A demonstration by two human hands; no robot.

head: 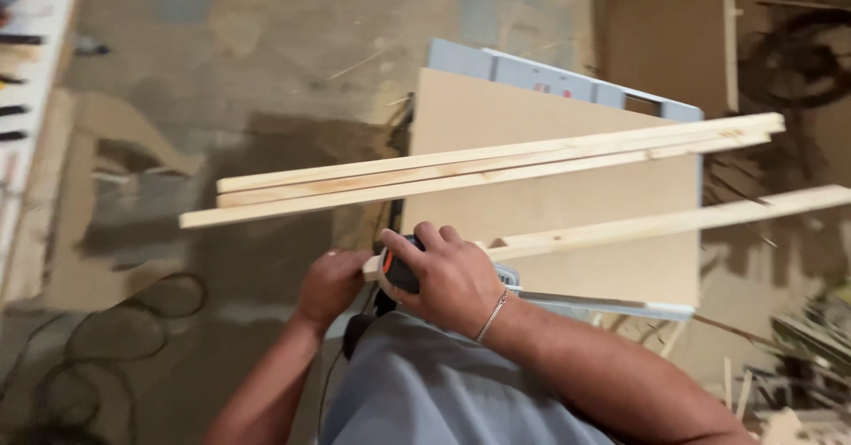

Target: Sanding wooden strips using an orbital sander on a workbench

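A grey shirt [443,392] fills the near edge. Above it, the right hand [448,277] wraps its fingers [425,237] closed over a black-and-orange power tool [399,272], mostly hidden beneath the palm. The left hand [330,284], at 9 o'clock of the tool, grips the near end of a wooden strip [674,222] running toward 3 o'clock across the board-covered surface [550,117]. Three longer strips [479,172] lie at 12 o'clock.

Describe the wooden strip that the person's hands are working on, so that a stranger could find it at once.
Start at the large brown board lying flat on the grey-blue work table. Three long pale strips lie bundled across its far part. The wanted strip lies alone nearer the person, its near end under the right hand, which grips an orange-and-black tool, beside the left hand.
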